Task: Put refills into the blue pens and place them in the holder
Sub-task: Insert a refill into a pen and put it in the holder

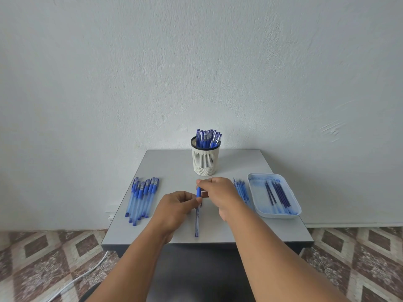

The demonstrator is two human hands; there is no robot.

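Holding one pen (197,211) lengthwise, pointing away: left hand (174,209) pinches its middle, right hand (216,192) pinches the far tip; holder (205,159) stands straight beyond, nearer the right hand.

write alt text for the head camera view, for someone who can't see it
Two hands hold one blue pen over a grey table: the left hand pinches its barrel, the right hand its far end. Behind stands a white holder full of pens, with loose pens at left and a tray of refills at right.
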